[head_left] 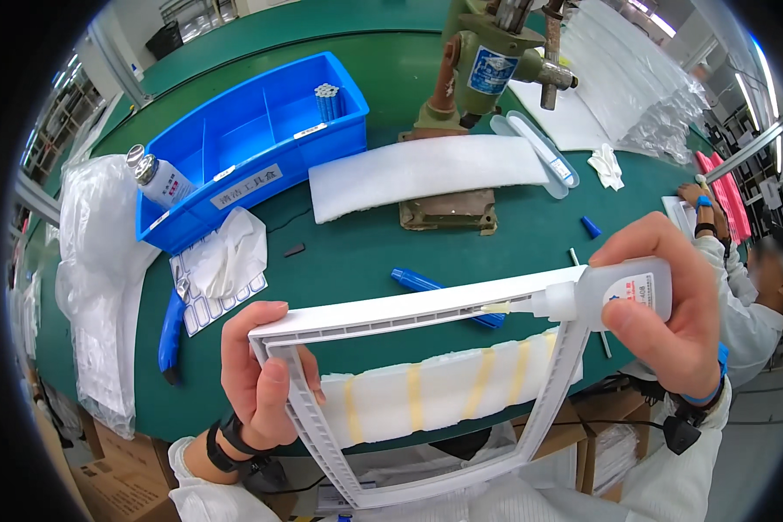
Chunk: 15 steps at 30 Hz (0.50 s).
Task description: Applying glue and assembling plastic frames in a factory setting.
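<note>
Nearer the person than the blue bin [300, 160], the left hand [257, 383] is clamping the white frame [418, 300] — likely light and stiff, its corners offering safest hold. Right of the bin, the right hand [674, 317] is pinching a probably squeezable bottle [626, 294].

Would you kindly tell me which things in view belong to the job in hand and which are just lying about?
Apparently part of the job:
white frame, held by the left hand
small bottle, held by the right hand, nozzle at the frame

Seemingly lying about:
blue pen
blue handled tool
crumpled white glove
divided blue bin
</note>
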{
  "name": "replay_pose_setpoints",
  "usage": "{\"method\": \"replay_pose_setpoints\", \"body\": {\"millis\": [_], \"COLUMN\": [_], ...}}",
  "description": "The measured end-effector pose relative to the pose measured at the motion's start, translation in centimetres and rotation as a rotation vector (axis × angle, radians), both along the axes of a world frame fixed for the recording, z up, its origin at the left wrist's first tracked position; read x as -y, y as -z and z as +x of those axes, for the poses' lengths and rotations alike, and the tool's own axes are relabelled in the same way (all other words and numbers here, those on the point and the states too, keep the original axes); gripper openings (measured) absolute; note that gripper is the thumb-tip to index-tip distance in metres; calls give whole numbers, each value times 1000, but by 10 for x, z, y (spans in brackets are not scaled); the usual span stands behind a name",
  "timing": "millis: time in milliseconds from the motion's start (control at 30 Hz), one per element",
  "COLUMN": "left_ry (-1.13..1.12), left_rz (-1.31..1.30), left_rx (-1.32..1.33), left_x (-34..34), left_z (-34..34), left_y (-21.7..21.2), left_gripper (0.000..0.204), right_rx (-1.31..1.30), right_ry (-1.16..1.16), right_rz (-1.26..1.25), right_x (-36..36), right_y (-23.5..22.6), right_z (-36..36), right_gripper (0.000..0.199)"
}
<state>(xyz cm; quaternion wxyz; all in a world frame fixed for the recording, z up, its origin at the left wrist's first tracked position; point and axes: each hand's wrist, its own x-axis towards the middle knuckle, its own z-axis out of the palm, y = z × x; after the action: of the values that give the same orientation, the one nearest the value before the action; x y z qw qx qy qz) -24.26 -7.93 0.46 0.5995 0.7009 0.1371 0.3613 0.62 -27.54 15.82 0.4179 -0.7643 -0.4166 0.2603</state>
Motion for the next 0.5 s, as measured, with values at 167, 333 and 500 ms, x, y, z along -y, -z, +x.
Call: {"method": "replay_pose_setpoints", "body": {"millis": [167, 333, 500], "left_ry": [5, 12, 18], "left_rz": [3, -12, -35], "left_rx": [-8, 16, 6], "left_x": [-2, -2, -2], "left_z": [1, 0, 1], "left_y": [1, 0, 2], "left_gripper": [48, 47, 47], "right_rx": [16, 33, -135], "right_ry": [-26, -146, -49], "right_rz": [0, 142, 132], "right_x": [-1, 3, 14], "right_y": [2, 12, 31], "right_z": [3, 10, 13], "right_gripper": [32, 29, 29]}}
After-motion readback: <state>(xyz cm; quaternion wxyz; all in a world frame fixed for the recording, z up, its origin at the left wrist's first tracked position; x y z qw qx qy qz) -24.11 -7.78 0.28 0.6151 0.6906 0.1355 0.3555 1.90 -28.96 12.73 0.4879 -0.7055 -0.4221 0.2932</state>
